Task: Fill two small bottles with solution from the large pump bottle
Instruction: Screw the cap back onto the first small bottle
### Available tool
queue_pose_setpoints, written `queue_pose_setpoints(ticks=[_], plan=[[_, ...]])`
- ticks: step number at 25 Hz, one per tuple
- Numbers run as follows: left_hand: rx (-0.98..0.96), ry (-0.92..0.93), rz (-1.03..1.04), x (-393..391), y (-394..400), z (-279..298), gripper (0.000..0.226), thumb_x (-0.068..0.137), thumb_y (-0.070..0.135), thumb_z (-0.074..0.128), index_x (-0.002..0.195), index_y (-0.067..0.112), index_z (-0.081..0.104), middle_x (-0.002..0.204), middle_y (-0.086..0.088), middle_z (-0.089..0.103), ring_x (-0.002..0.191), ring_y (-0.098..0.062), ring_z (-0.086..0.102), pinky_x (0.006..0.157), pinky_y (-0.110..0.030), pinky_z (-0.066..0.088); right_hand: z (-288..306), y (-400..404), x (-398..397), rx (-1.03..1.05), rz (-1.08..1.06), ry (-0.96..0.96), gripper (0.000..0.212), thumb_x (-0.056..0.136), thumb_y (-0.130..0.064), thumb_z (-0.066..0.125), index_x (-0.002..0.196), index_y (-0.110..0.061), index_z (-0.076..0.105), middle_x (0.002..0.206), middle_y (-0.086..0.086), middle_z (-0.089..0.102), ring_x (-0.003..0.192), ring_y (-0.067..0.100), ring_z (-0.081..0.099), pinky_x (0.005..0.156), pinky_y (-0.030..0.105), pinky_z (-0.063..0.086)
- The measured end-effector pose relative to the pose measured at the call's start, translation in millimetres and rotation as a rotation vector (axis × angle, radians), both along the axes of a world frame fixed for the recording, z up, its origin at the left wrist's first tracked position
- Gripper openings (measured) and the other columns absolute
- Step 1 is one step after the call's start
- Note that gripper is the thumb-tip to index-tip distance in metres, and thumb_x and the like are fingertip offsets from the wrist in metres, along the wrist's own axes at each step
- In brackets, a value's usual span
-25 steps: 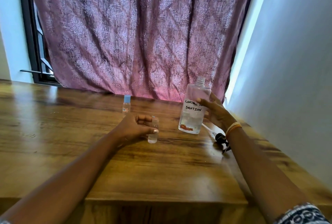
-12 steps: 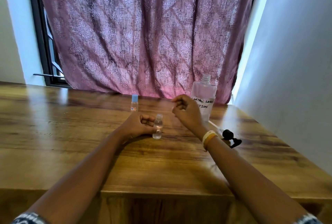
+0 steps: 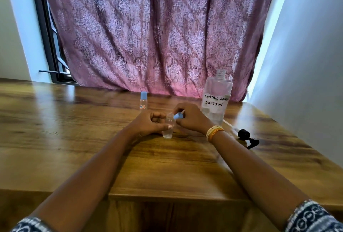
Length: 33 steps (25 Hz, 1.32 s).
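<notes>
Here we are steadying the small open bottle (image 3: 168,126) upright on the table (image 3: 92,148) with our left hand (image 3: 148,123) curled round it, while our right hand (image 3: 192,119) is pinching its blue cap (image 3: 177,116) just above the neck, presumably to close it; the large bottle (image 3: 216,96) is standing uncapped behind, its pump (image 3: 246,137) lying aside.

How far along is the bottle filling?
Done, it seems: the far small bottle stands capped, and the large bottle is set down open, its pump lying on the table. In hand: the left hand steadies the near bottle while the right hand brings its blue cap. Left: capping it.
</notes>
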<state>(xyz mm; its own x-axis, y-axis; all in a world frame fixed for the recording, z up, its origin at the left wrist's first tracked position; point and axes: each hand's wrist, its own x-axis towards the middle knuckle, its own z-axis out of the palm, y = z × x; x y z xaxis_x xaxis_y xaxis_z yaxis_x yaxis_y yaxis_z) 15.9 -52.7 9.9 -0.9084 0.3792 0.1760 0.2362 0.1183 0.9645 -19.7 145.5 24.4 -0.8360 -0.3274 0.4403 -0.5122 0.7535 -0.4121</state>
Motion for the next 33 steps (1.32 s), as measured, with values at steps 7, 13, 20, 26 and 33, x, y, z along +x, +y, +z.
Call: queue_pose_setpoints(ticks=[7,13,20,26,33], plan=[[0.135,-0.081,0.013,-1,3,-1,0.033,0.066,0.015,0.077,0.098,0.013,0.071,0.091,-0.007,0.077,0.089,-0.027,0.070,0.088,-0.049,0.053,29,-3,22,-0.680,0.138,-0.219,0.020,0.090,0.000,0.062,0.109,-0.002,0.067,0.086,0.007,0.068,0.075,0.009,0.069,0.073,0.020,0.058],[0.126,-0.030,-0.011,3,5,1,0.018,0.083,-0.004,0.065,0.092,0.011,0.071,0.082,-0.003,0.077,0.077,-0.018,0.071,0.074,-0.032,0.058,30,2,30,-0.595,0.283,-0.199,0.024,0.072,0.004,0.078,0.085,-0.016,0.073,0.080,-0.004,0.076,0.080,0.013,0.072,0.082,0.030,0.058],[0.086,0.014,-0.005,5,5,3,0.018,0.084,-0.003,0.065,0.089,0.013,0.071,0.076,0.003,0.076,0.072,-0.011,0.071,0.069,-0.025,0.058,31,0,32,-0.520,0.337,-0.241,0.029,0.077,0.004,0.074,0.100,-0.014,0.072,0.099,0.009,0.075,0.095,0.022,0.071,0.090,0.040,0.056],[0.040,0.028,-0.009,1,2,0,0.020,0.083,-0.002,0.066,0.094,0.013,0.072,0.084,0.000,0.077,0.079,-0.012,0.073,0.072,-0.027,0.059,34,-1,38,-0.399,0.322,-0.255,0.032,0.078,0.003,0.073,0.109,-0.008,0.070,0.107,0.016,0.073,0.101,0.024,0.071,0.092,0.035,0.056],[0.018,0.042,-0.009,2,2,1,0.021,0.081,-0.003,0.069,0.097,0.009,0.071,0.081,0.002,0.076,0.073,-0.007,0.072,0.064,-0.020,0.056,24,-12,37,-0.304,0.121,-0.084,0.033,0.067,-0.027,0.087,0.086,-0.008,0.068,0.078,0.012,0.071,0.066,0.013,0.061,0.065,0.031,0.052]])
